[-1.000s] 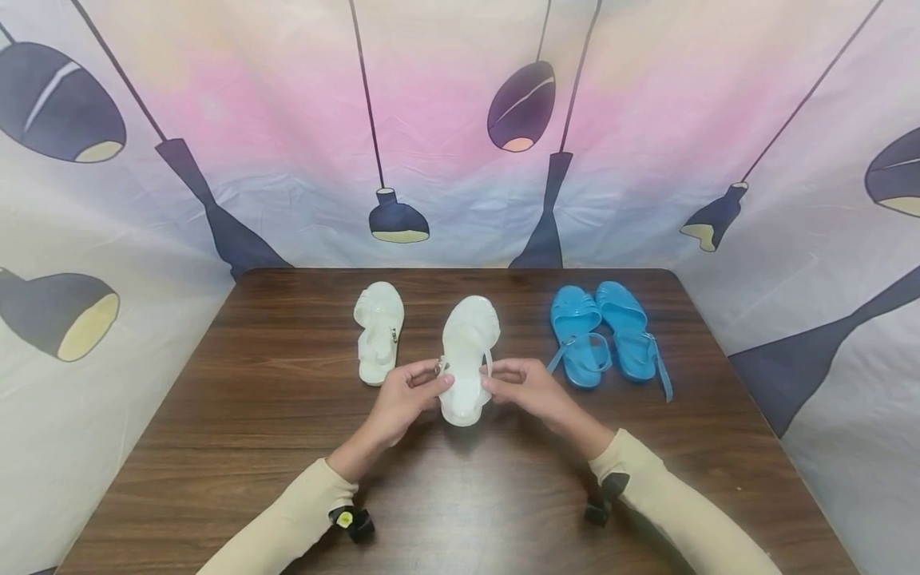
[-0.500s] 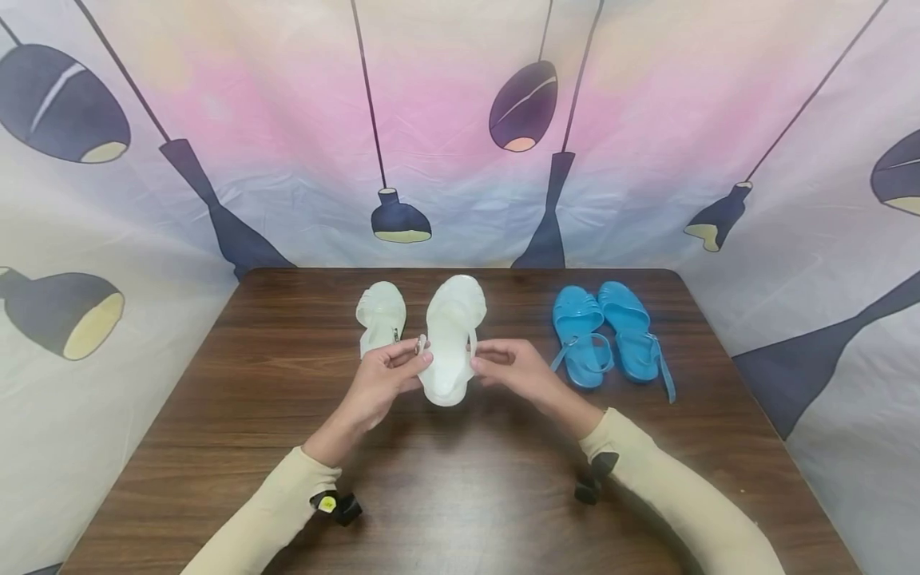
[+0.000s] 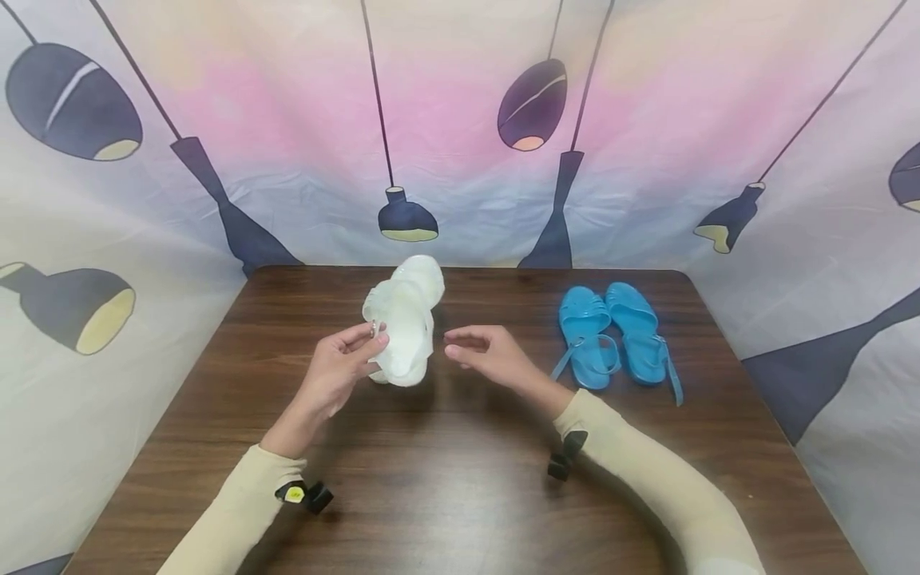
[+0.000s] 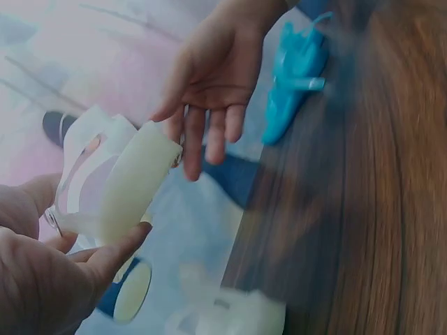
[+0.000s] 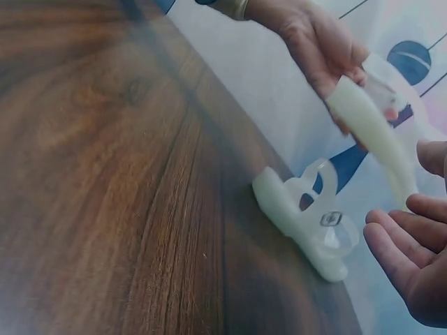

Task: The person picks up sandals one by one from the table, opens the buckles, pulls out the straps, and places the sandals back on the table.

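In the head view, my left hand [image 3: 339, 369] pinches a white jelly sandal [image 3: 407, 339] by its side near the heel and holds it above the table. A matching white sandal [image 5: 302, 222] rests on the tabletop; the held one partly hides it from the head camera. My right hand [image 3: 494, 358] hovers just right of the held sandal, fingers loosely extended and apart from it, holding nothing. The left wrist view catches the held sandal [image 4: 136, 185] side-on, its strap and small metal buckle visible.
Two blue jelly sandals, a left one [image 3: 585, 319] and a right one [image 3: 636, 323], lie side by side at the back right of the brown wooden table [image 3: 460, 479]. Behind the table hangs a cloth backdrop [image 3: 460, 120] printed with lamps.
Both hands carried the white sandal left and away, over its mate. The right hand has let go of it, while the left keeps its hold.
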The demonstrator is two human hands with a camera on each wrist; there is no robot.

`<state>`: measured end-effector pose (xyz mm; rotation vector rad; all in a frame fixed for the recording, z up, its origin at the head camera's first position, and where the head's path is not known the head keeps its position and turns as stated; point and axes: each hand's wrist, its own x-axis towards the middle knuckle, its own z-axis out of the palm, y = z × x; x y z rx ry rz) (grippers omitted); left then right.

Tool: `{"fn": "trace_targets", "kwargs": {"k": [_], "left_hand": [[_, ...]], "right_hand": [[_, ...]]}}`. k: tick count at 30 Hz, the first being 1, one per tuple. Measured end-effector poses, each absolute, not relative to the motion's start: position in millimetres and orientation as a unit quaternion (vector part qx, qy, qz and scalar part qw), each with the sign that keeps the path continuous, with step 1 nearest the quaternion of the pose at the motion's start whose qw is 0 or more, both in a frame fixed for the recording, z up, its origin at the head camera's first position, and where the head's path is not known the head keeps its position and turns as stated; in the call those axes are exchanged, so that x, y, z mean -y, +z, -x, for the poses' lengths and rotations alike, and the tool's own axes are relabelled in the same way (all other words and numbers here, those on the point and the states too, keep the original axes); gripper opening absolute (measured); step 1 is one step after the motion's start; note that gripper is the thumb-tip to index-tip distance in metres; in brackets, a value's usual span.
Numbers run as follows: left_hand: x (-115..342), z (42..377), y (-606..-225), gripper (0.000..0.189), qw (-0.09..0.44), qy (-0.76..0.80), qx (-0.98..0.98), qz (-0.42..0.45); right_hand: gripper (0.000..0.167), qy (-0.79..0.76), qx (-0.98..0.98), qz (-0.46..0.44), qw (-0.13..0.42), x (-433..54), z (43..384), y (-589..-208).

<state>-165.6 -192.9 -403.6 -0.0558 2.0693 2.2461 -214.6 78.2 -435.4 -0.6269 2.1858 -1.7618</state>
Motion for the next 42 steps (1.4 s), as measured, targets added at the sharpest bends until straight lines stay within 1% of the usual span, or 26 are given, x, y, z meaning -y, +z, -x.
{"fn": "trace_targets", "kwargs": {"k": [2, 5, 12, 19, 21, 25, 31, 34, 38, 40, 42], "left_hand": [[204, 167, -403, 0.055, 0.036, 0.734, -0.678, 0.019], [218, 167, -403, 0.052, 0.022, 0.741, -0.670, 0.022], [249, 169, -411, 0.043, -0.010, 0.751, -0.659, 0.029], [275, 172, -425, 0.018, -0.025, 0.763, -0.645, 0.036], [281, 173, -429, 0.018, -0.027, 0.763, -0.645, 0.036], [293, 171, -436, 0.025, -0.026, 0.743, -0.667, 0.041], [306, 171, -446, 0.034, -0.019, 0.715, -0.697, 0.047], [313, 174, -453, 0.034, -0.018, 0.716, -0.696, 0.052], [323, 179, -461, 0.037, -0.020, 0.720, -0.692, 0.056], [328, 181, -465, 0.036, -0.021, 0.719, -0.693, 0.055], [333, 184, -470, 0.029, -0.020, 0.717, -0.695, 0.051]], "right_hand": [[0.042, -0.599, -0.761, 0.215, 0.127, -72, 220, -439], [0.041, -0.587, -0.772, 0.212, 0.123, -64, 227, -446], [0.052, -0.535, -0.813, 0.202, 0.110, -37, 236, -460], [0.061, -0.533, -0.818, 0.176, 0.129, -10, 236, -468], [0.065, -0.538, -0.814, 0.170, 0.137, -3, 236, -470], [0.070, -0.544, -0.809, 0.157, 0.155, 7, 235, -473], [0.065, -0.569, -0.788, 0.146, 0.184, 13, 236, -480], [0.065, -0.589, -0.771, 0.144, 0.195, 15, 236, -482], [0.066, -0.598, -0.762, 0.143, 0.203, 15, 236, -481], [0.066, -0.598, -0.761, 0.143, 0.206, 15, 236, -480], [0.066, -0.598, -0.761, 0.141, 0.208, 15, 235, -479]]}}
